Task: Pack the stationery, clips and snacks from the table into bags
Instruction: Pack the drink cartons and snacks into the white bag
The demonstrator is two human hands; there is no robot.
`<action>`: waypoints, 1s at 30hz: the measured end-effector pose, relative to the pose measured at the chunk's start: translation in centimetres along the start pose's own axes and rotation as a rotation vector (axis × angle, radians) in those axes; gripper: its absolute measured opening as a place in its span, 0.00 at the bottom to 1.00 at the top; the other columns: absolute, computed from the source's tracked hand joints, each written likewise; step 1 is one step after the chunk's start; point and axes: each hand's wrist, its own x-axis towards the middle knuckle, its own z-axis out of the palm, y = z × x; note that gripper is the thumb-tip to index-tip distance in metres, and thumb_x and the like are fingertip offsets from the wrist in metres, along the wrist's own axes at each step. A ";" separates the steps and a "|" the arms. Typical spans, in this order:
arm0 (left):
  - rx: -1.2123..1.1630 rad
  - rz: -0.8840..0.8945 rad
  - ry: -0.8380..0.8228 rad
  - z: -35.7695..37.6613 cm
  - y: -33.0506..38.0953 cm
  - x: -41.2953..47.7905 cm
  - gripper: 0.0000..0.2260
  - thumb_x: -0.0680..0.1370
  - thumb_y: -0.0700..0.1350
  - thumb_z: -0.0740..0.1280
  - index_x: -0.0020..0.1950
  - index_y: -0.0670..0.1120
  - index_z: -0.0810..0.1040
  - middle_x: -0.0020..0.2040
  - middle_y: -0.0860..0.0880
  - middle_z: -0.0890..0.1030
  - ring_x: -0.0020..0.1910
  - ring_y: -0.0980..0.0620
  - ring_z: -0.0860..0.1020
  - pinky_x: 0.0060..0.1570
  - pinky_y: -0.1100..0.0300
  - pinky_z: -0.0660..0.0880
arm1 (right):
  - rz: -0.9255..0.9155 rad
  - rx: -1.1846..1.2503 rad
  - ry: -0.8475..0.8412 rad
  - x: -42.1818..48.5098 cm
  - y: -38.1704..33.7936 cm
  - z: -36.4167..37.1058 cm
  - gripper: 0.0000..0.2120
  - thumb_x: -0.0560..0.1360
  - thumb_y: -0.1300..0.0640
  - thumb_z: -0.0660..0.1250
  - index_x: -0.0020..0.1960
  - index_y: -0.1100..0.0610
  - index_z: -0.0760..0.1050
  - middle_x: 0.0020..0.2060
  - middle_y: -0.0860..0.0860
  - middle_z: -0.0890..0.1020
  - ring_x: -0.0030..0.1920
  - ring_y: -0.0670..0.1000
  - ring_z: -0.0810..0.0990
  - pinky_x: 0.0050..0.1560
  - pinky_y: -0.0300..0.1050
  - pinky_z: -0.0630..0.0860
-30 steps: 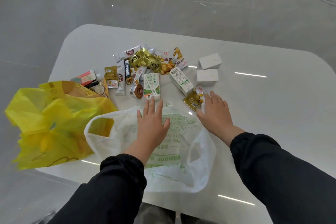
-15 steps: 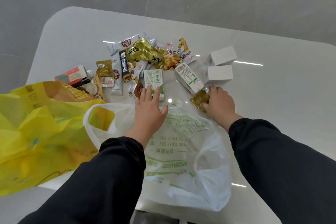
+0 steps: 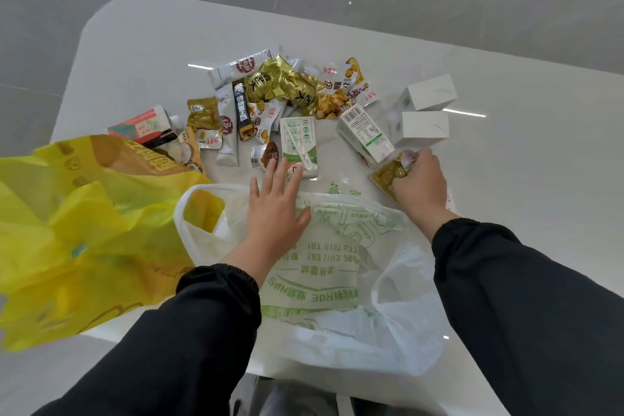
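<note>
While on bag (image 3: 337, 280), left grip (image 3: 275, 213) flat.

Two bags counted: yellow bag (image 3: 84, 230), white bag (image 3: 337, 284). White boxes (image 3: 429, 93) (image 3: 423, 128): two. Drink cartons (image 3: 299, 140) (image 3: 366, 130): two. Gold foil packet (image 3: 280, 84): one. Sachets (image 3: 226, 132) overlapped, uncounted.

A single head-worn camera is looking steeply down from above the table's (image 3: 506, 186) near edge, facing its far edge, sitting close, both sleeves (image 3: 209, 331) filling the lower frame.

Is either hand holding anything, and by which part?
The right hand grips a small yellow snack packet by its right end. The left hand lies flat on the white bag, holding nothing.
</note>
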 end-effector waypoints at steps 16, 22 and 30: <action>0.220 -0.153 -0.009 -1.3 -4.9 -7.8 0.32 0.77 0.50 0.63 0.77 0.48 0.52 0.70 0.46 0.68 0.68 0.44 0.66 0.63 0.46 0.65 | -0.422 -0.112 -0.647 -13.2 -3.1 2.5 0.19 0.69 0.59 0.69 0.58 0.54 0.69 0.46 0.49 0.78 0.43 0.54 0.79 0.40 0.49 0.74; 0.136 -0.260 0.006 -0.1 -5.5 -8.5 0.26 0.77 0.42 0.63 0.74 0.47 0.59 0.54 0.45 0.78 0.54 0.44 0.73 0.43 0.53 0.69 | -0.854 -0.280 -0.214 -11.8 -1.7 4.3 0.18 0.68 0.64 0.71 0.58 0.61 0.75 0.52 0.56 0.77 0.53 0.58 0.76 0.52 0.51 0.74; -0.393 -0.290 0.402 1.9 -5.7 -9.4 0.19 0.76 0.32 0.62 0.67 0.39 0.73 0.52 0.39 0.78 0.46 0.39 0.77 0.42 0.52 0.71 | -0.449 -0.585 -0.366 -6.5 -0.4 3.4 0.05 0.77 0.59 0.58 0.49 0.59 0.71 0.47 0.59 0.79 0.45 0.61 0.77 0.41 0.47 0.70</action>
